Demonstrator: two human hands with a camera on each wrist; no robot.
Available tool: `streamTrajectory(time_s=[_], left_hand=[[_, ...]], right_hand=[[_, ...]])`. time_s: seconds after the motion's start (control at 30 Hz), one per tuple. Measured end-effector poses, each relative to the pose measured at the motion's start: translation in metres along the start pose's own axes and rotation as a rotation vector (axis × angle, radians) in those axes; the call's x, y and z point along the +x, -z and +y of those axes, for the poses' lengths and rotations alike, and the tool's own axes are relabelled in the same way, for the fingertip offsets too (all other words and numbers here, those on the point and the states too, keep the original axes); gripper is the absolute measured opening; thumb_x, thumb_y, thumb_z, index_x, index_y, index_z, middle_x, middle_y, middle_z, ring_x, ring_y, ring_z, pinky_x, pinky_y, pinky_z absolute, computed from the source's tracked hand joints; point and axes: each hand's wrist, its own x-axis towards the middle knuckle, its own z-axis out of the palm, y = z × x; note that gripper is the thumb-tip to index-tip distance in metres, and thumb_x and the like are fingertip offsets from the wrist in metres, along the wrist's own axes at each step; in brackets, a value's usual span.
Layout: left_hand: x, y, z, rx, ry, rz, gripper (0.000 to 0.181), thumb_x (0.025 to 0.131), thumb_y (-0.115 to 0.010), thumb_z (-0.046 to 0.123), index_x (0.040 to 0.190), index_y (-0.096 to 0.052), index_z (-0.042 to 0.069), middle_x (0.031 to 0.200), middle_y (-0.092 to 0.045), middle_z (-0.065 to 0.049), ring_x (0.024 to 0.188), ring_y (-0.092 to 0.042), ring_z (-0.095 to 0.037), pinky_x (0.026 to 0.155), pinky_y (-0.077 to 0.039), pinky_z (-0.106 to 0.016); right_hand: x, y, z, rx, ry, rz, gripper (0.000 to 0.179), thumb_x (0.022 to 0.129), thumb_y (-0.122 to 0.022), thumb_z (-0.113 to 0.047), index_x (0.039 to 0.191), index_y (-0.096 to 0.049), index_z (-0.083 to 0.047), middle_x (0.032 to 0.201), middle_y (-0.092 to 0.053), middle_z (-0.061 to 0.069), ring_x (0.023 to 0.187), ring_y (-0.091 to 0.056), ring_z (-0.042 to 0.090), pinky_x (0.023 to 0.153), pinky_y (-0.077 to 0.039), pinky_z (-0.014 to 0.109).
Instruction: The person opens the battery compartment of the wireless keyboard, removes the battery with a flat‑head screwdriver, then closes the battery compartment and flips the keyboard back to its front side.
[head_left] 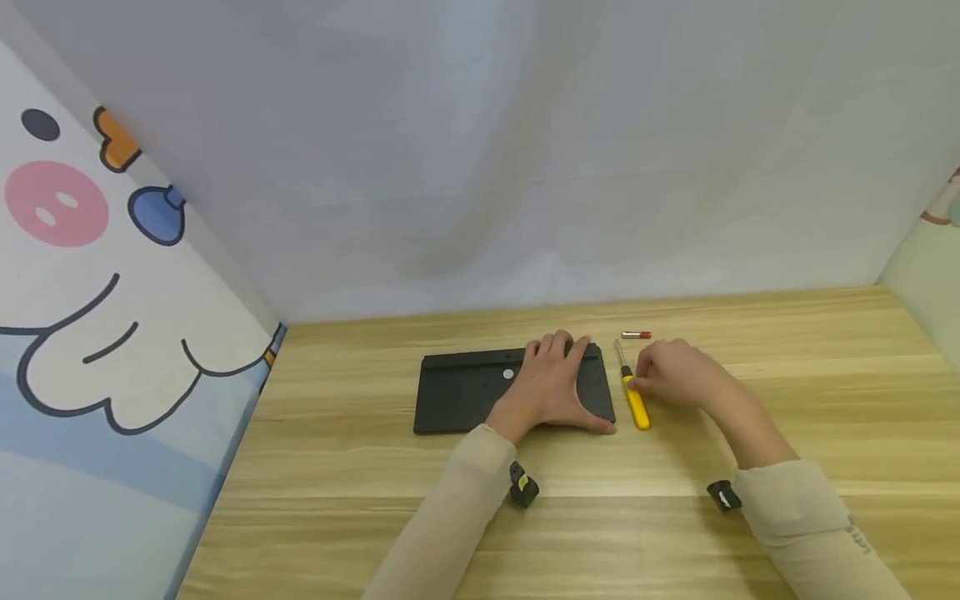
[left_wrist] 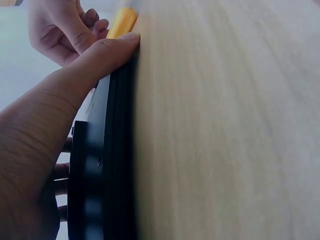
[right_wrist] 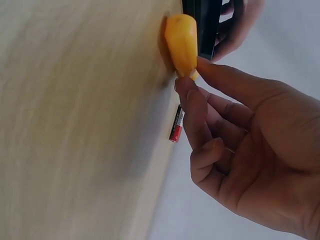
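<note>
A black, flat rectangular device (head_left: 465,396), which looks like a small keyboard lying face down, rests on the table. Across its right part spreads my left hand (head_left: 546,387), gripping it with the thumb on the near edge and the fingers over the far edge. Just right of the device is a screwdriver (head_left: 637,404) with a yellow handle and a metal shaft pointing away. My right hand (head_left: 678,372) pinches its handle between thumb and forefinger. The right wrist view shows the yellow handle (right_wrist: 182,42) at those fingertips. Beyond the screwdriver lies a small battery (head_left: 636,335), silver and red.
The wood-grain table (head_left: 322,500) ends at a pale curtain (head_left: 420,167) behind. A cartoon-printed panel (head_left: 90,275) stands at the left. Small black wrist cameras sit by both cuffs, one of them a black unit (head_left: 523,486) at the left cuff.
</note>
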Motion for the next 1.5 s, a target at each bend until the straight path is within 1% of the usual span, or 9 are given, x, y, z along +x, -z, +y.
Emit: streamTrajectory(time_s=[0.1,0.2,0.33,0.5,0.83,1.07,1.2,1.37,1.5], left_hand=[[0.003,0.000,0.000,0.017,0.000,-0.001,0.129,0.059,-0.071,0.091,0.161,-0.029,0.023,0.139,-0.044,-0.003,0.122,-0.043,-0.018,0.110,-0.037,-0.043],[0.004,0.001,0.001,0.039,0.007,-0.009,0.129,0.059,-0.070,0.092,0.160,-0.030,0.023,0.138,-0.044,-0.003,0.122,-0.042,-0.018,0.108,-0.037,-0.043],[0.006,0.002,0.001,0.051,0.003,-0.009,0.129,0.059,-0.071,0.091,0.161,-0.030,0.023,0.139,-0.044,-0.003,0.123,-0.043,-0.019,0.108,-0.037,-0.043],[0.005,0.008,0.002,0.039,-0.028,0.028,0.129,0.058,-0.073,0.090,0.160,-0.031,0.023,0.144,-0.044,-0.004,0.129,-0.044,-0.021,0.112,-0.038,-0.046],[-0.002,0.038,-0.002,-0.017,-0.059,0.128,0.130,0.058,-0.076,0.088,0.161,-0.030,0.024,0.149,-0.041,-0.004,0.134,-0.043,-0.021,0.112,-0.039,-0.048],[-0.009,0.063,-0.004,-0.151,-0.101,0.204,0.128,0.055,-0.081,0.083,0.160,-0.030,0.029,0.147,-0.042,-0.003,0.130,-0.045,-0.022,0.113,-0.041,-0.047],[-0.012,0.075,-0.006,-0.186,-0.123,0.231,0.129,0.055,-0.082,0.081,0.161,-0.030,0.030,0.146,-0.043,-0.004,0.130,-0.044,-0.021,0.112,-0.042,-0.048],[-0.018,0.088,-0.010,-0.228,-0.127,0.255,0.129,0.055,-0.085,0.078,0.162,-0.028,0.032,0.144,-0.042,-0.002,0.123,-0.045,-0.019,0.105,-0.046,-0.043],[-0.025,0.100,-0.014,-0.278,-0.144,0.294,0.129,0.055,-0.089,0.073,0.161,-0.029,0.031,0.140,-0.043,-0.001,0.118,-0.045,-0.018,0.099,-0.048,-0.039]], right_hand=[[0.002,-0.003,0.000,0.028,0.004,-0.004,0.019,0.095,-0.071,-0.022,0.085,-0.076,-0.006,0.077,-0.072,0.002,0.067,-0.056,0.014,0.062,-0.045,0.026],[0.004,-0.005,0.001,0.059,0.001,-0.005,0.020,0.095,-0.071,-0.022,0.084,-0.076,-0.006,0.076,-0.072,0.002,0.066,-0.057,0.013,0.062,-0.046,0.025],[0.005,-0.007,0.002,0.084,-0.017,-0.008,0.021,0.096,-0.069,-0.023,0.084,-0.076,-0.006,0.075,-0.072,0.001,0.065,-0.058,0.012,0.062,-0.047,0.025],[0.004,-0.007,0.003,0.104,-0.033,-0.016,0.023,0.097,-0.069,-0.024,0.087,-0.076,-0.004,0.077,-0.073,0.003,0.066,-0.060,0.012,0.061,-0.048,0.025],[0.002,-0.007,0.004,0.144,-0.024,-0.020,0.022,0.097,-0.068,-0.021,0.087,-0.075,-0.004,0.075,-0.074,0.004,0.066,-0.064,0.012,0.061,-0.050,0.025],[0.001,-0.007,0.004,0.170,-0.021,-0.031,0.022,0.098,-0.067,-0.020,0.088,-0.075,-0.002,0.078,-0.075,0.006,0.069,-0.067,0.013,0.063,-0.053,0.026],[0.001,-0.006,0.004,0.171,-0.027,-0.037,0.021,0.098,-0.067,-0.019,0.089,-0.075,-0.002,0.079,-0.076,0.006,0.070,-0.068,0.013,0.064,-0.053,0.026],[0.001,-0.007,0.005,0.160,-0.021,-0.025,0.021,0.098,-0.068,-0.020,0.088,-0.075,-0.003,0.076,-0.075,0.004,0.068,-0.064,0.011,0.063,-0.051,0.026],[0.002,-0.009,0.005,0.144,-0.012,-0.006,0.021,0.097,-0.068,-0.021,0.085,-0.074,-0.005,0.072,-0.072,0.002,0.065,-0.059,0.010,0.062,-0.047,0.025]])
